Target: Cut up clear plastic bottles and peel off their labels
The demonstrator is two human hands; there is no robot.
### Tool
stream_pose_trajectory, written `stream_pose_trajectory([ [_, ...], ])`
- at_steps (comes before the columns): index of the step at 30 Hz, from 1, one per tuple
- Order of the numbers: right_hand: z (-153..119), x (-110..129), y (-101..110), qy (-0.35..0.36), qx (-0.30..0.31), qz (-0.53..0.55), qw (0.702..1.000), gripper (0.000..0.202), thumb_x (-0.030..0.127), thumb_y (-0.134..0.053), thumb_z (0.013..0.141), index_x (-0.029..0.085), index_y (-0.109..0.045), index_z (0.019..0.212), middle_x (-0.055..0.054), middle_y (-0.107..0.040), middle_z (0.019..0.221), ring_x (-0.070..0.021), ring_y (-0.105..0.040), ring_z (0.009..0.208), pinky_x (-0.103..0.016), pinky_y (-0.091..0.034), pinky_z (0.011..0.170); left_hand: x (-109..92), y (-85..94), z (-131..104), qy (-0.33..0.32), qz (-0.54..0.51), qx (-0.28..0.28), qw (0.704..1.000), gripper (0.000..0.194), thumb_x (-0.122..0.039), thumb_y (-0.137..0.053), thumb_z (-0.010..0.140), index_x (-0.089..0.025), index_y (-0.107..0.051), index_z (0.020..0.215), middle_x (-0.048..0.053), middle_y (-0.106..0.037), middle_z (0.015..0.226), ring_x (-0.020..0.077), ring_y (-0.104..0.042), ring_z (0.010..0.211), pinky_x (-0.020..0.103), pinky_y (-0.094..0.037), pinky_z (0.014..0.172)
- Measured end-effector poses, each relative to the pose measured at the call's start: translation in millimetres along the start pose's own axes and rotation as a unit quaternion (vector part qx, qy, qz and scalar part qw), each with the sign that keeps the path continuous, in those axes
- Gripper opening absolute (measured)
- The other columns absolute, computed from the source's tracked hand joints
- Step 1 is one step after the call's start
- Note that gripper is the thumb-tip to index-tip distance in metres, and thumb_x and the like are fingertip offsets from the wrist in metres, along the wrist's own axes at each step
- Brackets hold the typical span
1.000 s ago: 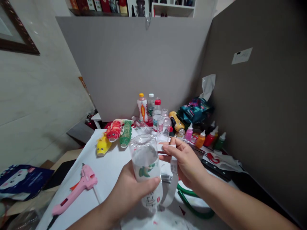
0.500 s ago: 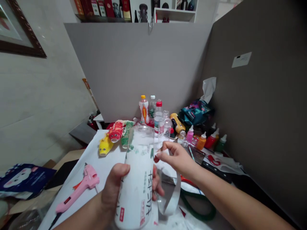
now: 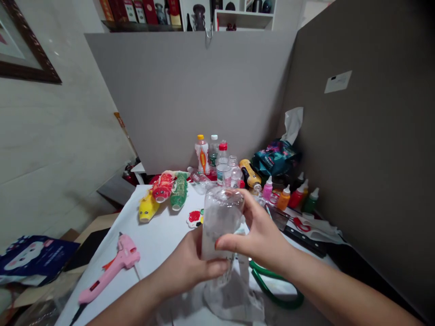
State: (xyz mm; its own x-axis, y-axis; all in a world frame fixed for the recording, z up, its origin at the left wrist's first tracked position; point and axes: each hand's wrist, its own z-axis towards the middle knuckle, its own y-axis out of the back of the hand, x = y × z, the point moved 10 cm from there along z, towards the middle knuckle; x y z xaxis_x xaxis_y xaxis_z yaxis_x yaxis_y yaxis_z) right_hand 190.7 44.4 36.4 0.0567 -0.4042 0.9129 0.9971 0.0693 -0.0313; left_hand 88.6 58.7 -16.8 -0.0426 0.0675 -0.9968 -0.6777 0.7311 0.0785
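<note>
A clear plastic bottle [image 3: 222, 210] is held base up in front of me, its bare wall showing where no label covers it. My left hand [image 3: 190, 262] is closed around its lower part, thumb across the front. My right hand [image 3: 260, 231] grips the upper right side, its thumb on the front and fingers near the base. Below the hands, a loose whitish label sheet [image 3: 234, 301] hangs about the bottle's lower end; whether it is still attached there, I cannot tell. Green-handled scissors [image 3: 277, 292] lie to the right, partly hidden by my right arm.
A pink glue gun [image 3: 125, 256] lies at left. Behind it are yellow [image 3: 148, 209], red [image 3: 163, 186] and green [image 3: 179, 192] fish-like crafts. Several plastic bottles [image 3: 222, 165] stand at the back. Paint bottles [image 3: 283, 198] and a black-handled knife [image 3: 304, 242] are right. Grey panels rise behind and right.
The white printed label no longer covers the bottle's upper part; clear plastic shows there. My right hand has moved from the loose strip beside the bottle onto the bottle itself.
</note>
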Motion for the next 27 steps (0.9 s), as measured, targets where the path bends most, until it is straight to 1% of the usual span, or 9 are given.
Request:
stream_pose_trajectory([
  [2,-2,4,3,0.019,-0.038,-0.073,0.996,0.071,0.032,-0.091,0.063,0.025,-0.053,0.122,-0.004,-0.068,0.115,-0.0245,-0.062,0.107,-0.036,-0.047,0.092,-2,3.9,2,-0.027,0.078,-0.044,0.996,0.042,-0.03,-0.081,0.07,-0.02,-0.07,0.109,0.006,-0.075,0.107,0.0287,-0.067,0.1,0.035,-0.052,0.086],
  [6,-7,21,-10,0.082,0.024,-0.22,0.972,0.059,0.043,-0.08,0.078,0.023,-0.057,0.127,-0.007,-0.067,0.121,-0.0263,-0.06,0.11,-0.038,-0.043,0.092,-1,14.6,-1,-0.04,0.147,-0.107,0.983,0.028,-0.036,-0.079,0.072,-0.016,-0.07,0.089,0.005,-0.074,0.086,0.0246,-0.067,0.079,0.029,-0.052,0.068],
  [8,-11,33,-5,0.117,0.0,-0.333,0.936,0.053,0.054,-0.076,0.079,0.018,-0.065,0.115,-0.01,-0.07,0.106,-0.0291,-0.06,0.096,-0.042,-0.041,0.086,-2,23.3,-4,-0.021,0.183,-0.145,0.972,0.028,-0.037,-0.08,0.069,-0.016,-0.068,0.084,0.003,-0.073,0.08,0.0224,-0.065,0.072,0.027,-0.048,0.06],
  [10,-13,37,0,0.114,-0.019,-0.41,0.905,0.051,0.064,-0.071,0.078,0.015,-0.067,0.092,-0.009,-0.067,0.082,-0.0266,-0.055,0.079,-0.042,-0.038,0.077,-4,27.0,-7,0.004,0.199,-0.16,0.967,0.029,-0.036,-0.08,0.067,-0.016,-0.067,0.083,0.003,-0.073,0.08,0.0224,-0.066,0.072,0.027,-0.048,0.059],
  [12,-13,32,4,0.076,-0.012,-0.424,0.903,0.049,0.066,-0.066,0.082,0.018,-0.06,0.074,-0.003,-0.058,0.065,-0.0216,-0.048,0.069,-0.037,-0.034,0.069,-7,28.6,-9,0.027,0.199,-0.169,0.965,0.031,-0.033,-0.08,0.065,-0.016,-0.068,0.087,0.003,-0.075,0.082,0.0238,-0.067,0.076,0.028,-0.05,0.064],
  [16,-12,28,-3,0.056,0.049,-0.305,0.95,0.042,0.042,-0.052,0.099,0.019,-0.051,0.064,0.002,-0.047,0.059,-0.0155,-0.044,0.065,-0.031,-0.031,0.065,-14,29.9,-10,0.044,0.189,-0.162,0.968,0.03,-0.03,-0.078,0.066,-0.015,-0.07,0.09,0.003,-0.072,0.078,0.0222,-0.065,0.074,0.029,-0.048,0.065],
  [20,-8,18,-5,0.014,0.091,-0.036,0.995,0.042,0.04,-0.053,0.098,0.018,-0.061,0.062,0.0,-0.052,0.064,-0.0138,-0.048,0.065,-0.027,-0.037,0.063,-17,9.9,-6,0.011,0.068,-0.016,0.998,0.032,-0.036,-0.076,0.069,-0.016,-0.073,0.094,0.003,-0.069,0.082,0.02,-0.061,0.077,0.028,-0.048,0.069],
  [23,-10,12,-11,-0.003,0.116,0.091,0.989,0.042,0.042,-0.057,0.096,0.02,-0.063,0.061,-0.001,-0.059,0.061,-0.0149,-0.049,0.065,-0.028,-0.041,0.068,-14,-0.2,-10,-0.008,-0.079,0.064,0.995,0.04,-0.04,-0.078,0.064,-0.017,-0.073,0.096,0.005,-0.069,0.089,0.0202,-0.062,0.08,0.029,-0.05,0.074],
  [27,-16,2,-32,-0.06,0.18,0.232,0.954,0.046,0.045,-0.062,0.09,0.021,-0.052,0.053,-0.005,-0.067,0.073,-0.0173,-0.058,0.066,-0.036,-0.046,0.078,2,-17.0,-22,0.055,-0.263,0.142,0.952,0.057,-0.053,-0.079,0.056,-0.016,-0.07,0.098,0.008,-0.068,0.087,0.0214,-0.064,0.075,0.031,-0.052,0.067],
])
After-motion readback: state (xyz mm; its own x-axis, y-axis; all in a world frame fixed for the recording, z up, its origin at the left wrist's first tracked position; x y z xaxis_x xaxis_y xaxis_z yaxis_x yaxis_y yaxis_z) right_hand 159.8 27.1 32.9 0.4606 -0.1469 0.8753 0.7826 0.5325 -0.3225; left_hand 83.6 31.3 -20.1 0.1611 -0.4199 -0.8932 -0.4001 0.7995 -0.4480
